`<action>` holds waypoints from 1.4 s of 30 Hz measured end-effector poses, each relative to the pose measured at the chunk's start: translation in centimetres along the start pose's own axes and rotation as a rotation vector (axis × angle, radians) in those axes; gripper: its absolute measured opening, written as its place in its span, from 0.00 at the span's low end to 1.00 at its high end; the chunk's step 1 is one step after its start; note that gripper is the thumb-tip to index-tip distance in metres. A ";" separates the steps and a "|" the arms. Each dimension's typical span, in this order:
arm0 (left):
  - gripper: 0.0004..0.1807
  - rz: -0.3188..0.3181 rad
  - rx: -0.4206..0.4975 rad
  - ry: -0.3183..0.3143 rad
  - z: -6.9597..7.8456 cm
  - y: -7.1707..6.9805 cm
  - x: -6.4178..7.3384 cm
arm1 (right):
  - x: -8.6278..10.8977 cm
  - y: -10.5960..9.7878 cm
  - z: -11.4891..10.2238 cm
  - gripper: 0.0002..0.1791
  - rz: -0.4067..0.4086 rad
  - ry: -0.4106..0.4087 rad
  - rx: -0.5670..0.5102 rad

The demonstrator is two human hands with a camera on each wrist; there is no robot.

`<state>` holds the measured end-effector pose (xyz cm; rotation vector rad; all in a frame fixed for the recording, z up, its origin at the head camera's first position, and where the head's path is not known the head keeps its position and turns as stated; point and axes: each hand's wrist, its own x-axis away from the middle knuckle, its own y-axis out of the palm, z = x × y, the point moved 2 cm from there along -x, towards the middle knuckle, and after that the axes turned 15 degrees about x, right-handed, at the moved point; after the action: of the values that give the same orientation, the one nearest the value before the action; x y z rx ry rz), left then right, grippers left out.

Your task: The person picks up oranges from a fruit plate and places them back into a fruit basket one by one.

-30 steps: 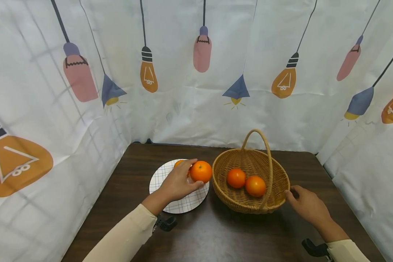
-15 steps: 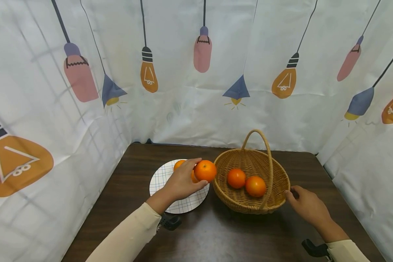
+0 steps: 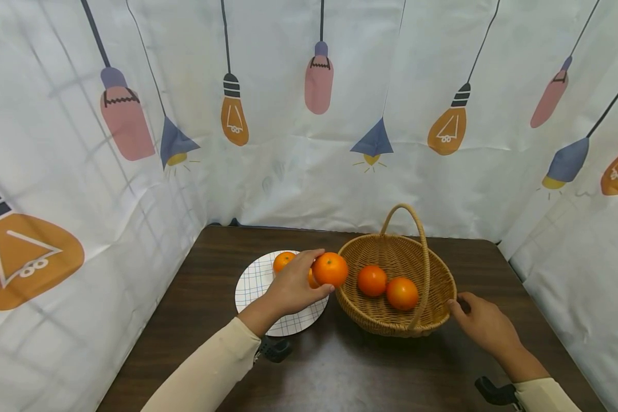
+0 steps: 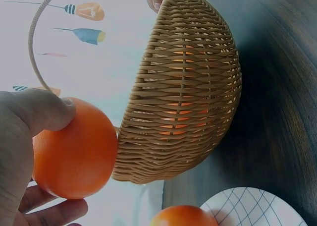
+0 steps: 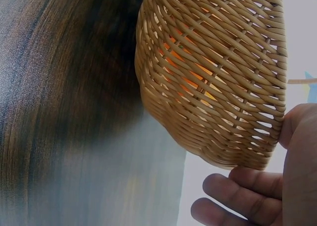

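Observation:
My left hand (image 3: 294, 286) grips an orange (image 3: 331, 269) between thumb and fingers, close to the left rim of a wicker basket (image 3: 363, 315). From the left wrist view, the held orange (image 4: 77, 149) overlaps the basket's edge. Inside the basket lie two more oranges, a left one (image 3: 372, 280) and a right one (image 3: 402, 293). At the basket's right end, my right hand (image 3: 486, 323) pinches the rim, thumb on top and fingers (image 5: 242, 194) below. Behind the left hand, a white checked plate (image 3: 257, 280) holds an orange (image 3: 283, 261) and another (image 3: 313, 278), partly hidden.
A tall arched handle (image 3: 425, 269) rises over the basket. The dark wooden table (image 3: 340, 372) meets a white curtain (image 3: 288, 189) printed with lamps at the back and sides.
My left hand has moved to the right with the orange, from over the plate to the basket's rim. More of the oranges on the plate shows. The right hand stays at the rim.

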<state>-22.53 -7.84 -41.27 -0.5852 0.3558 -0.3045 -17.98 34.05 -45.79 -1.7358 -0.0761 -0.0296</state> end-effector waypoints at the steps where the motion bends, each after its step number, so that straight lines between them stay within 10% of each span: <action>1: 0.45 -0.002 -0.001 0.001 0.0 0.0 -0.1 | 0.0 0.0 0.0 0.40 0.000 -0.001 0.000; 42: 0.44 -0.074 -0.009 0.050 1.8 2.2 -1.8 | -0.1 0.2 0.2 0.40 -0.009 0.000 -0.016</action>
<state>-23.03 -4.61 -40.72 -0.6013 0.3840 -0.3893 -18.09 34.20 -46.06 -1.7518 -0.0845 -0.0368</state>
